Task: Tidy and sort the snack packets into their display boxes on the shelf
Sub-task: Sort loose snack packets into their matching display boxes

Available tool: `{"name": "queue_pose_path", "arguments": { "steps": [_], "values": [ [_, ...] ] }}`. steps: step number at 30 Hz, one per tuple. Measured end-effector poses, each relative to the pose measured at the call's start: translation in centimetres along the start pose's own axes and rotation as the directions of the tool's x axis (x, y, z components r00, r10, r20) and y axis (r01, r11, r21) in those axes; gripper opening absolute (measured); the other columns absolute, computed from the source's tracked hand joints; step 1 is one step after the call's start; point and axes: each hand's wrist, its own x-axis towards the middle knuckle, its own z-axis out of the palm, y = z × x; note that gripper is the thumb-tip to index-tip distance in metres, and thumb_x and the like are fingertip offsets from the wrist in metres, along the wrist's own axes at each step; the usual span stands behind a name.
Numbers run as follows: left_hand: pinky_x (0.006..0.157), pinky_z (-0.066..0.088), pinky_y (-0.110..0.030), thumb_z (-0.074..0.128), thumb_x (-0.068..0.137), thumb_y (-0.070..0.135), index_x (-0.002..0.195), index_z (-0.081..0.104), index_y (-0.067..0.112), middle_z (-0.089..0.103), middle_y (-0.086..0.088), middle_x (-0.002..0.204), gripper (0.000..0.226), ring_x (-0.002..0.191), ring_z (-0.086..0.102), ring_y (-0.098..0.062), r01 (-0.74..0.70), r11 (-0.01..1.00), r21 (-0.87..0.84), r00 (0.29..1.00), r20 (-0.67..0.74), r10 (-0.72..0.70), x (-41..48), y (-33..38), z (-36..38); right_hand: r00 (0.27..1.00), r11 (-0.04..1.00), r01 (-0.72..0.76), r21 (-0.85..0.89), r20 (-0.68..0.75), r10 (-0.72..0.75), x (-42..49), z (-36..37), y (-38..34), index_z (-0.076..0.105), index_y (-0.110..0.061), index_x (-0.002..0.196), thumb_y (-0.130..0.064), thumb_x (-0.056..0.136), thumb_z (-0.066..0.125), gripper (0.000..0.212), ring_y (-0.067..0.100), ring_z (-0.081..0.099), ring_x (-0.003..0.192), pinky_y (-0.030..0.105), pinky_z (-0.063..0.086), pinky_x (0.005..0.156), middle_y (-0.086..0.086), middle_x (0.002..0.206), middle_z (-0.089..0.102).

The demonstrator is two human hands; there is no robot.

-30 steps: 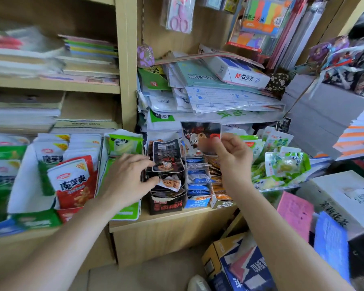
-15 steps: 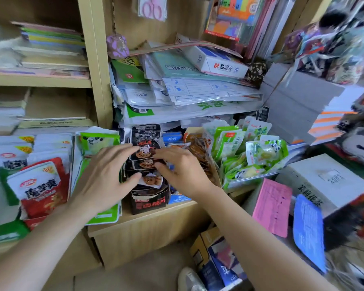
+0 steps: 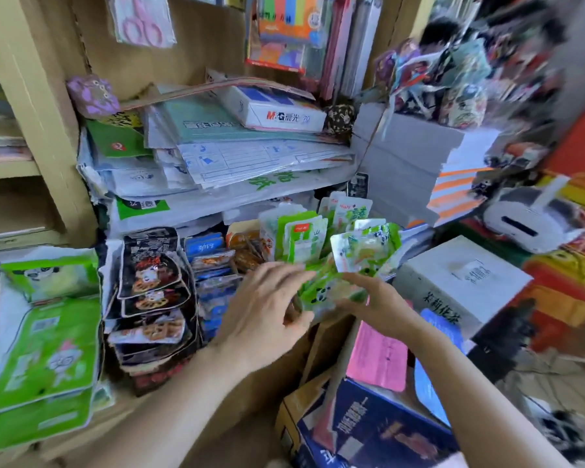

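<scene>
Black foil packets look sorted, while right of them (unsorted) our right hand grips green panda-print packets, our left hand open-fingered beside.

Green panda packet tilted, right of centre; black packets overlapped upright in black display box

Both hands meet over the green snacks at the right end of the shelf.
The right hand holds a green panda packet from below; the left hand, fingers loosely extended, touches its left edge.
</scene>
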Motion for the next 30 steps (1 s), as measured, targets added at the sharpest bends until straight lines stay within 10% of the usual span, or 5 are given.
{"name": "queue_pose_path", "arguments": {
  "steps": [5,9,13,24,30],
  "values": [
    [0.116,0.032,-0.044,0.060,0.094,0.051,0.151,0.036,0.043,0.037,0.010,0.158,0.062,0.143,0.032,-0.020,-0.094,0.986,0.141,0.947,0.317,0.045,7.0,1.2,5.1,0.975,0.978,0.139,0.159,-0.194,-0.107,-0.6,-1.5,2.1,0.073,-0.026,0.118,0.001,0.084,0.065,0.045,-0.001,0.064,0.102,0.004,0.042,0.086,-0.010,0.116,0.072],
    [0.089,0.046,-0.035,0.062,0.096,0.041,0.103,0.075,0.032,0.069,0.010,0.109,0.017,0.108,0.063,-0.019,-0.033,0.975,0.219,0.981,0.193,-0.010,9.4,-0.8,6.7,0.787,0.988,0.074,0.136,-0.616,0.026,1.1,-3.0,5.0,0.070,-0.019,0.120,0.001,0.079,0.068,0.046,0.026,0.063,0.100,0.029,0.046,0.079,0.004,0.116,0.066],
    [0.064,0.042,-0.028,0.073,0.089,0.041,0.076,0.068,0.027,0.069,0.013,0.094,0.020,0.092,0.066,-0.012,0.213,0.951,0.225,0.975,0.014,-0.222,9.5,-2.7,6.4,0.915,0.984,0.052,0.173,-0.402,0.022,2.9,-2.0,7.6,0.033,-0.039,0.151,-0.015,0.083,0.072,0.083,0.017,0.048,0.131,0.039,0.045,0.100,-0.005,0.154,0.038],
    [0.098,0.050,-0.045,0.078,0.075,0.030,0.153,0.035,0.022,0.045,-0.002,0.147,0.090,0.131,0.043,-0.026,-0.056,0.945,0.322,0.996,0.087,0.029,13.4,0.1,7.2,0.905,0.997,0.050,0.057,-0.425,-0.021,5.1,-1.3,6.6,-0.003,-0.060,0.149,-0.007,0.084,0.062,0.106,0.037,0.045,0.130,0.056,0.045,0.096,-0.004,0.166,0.001],
    [0.078,0.054,-0.037,0.075,0.080,0.054,0.159,0.017,0.022,0.046,0.001,0.131,0.103,0.109,0.054,-0.021,0.115,0.982,0.153,0.906,0.389,-0.167,14.4,1.1,9.6,0.891,0.997,-0.011,0.081,-0.451,0.046,5.0,-2.4,7.4,0.060,-0.036,0.120,-0.026,0.069,0.065,0.053,0.029,0.046,0.126,0.053,0.044,0.098,-0.001,0.144,0.039]
  ]
}}
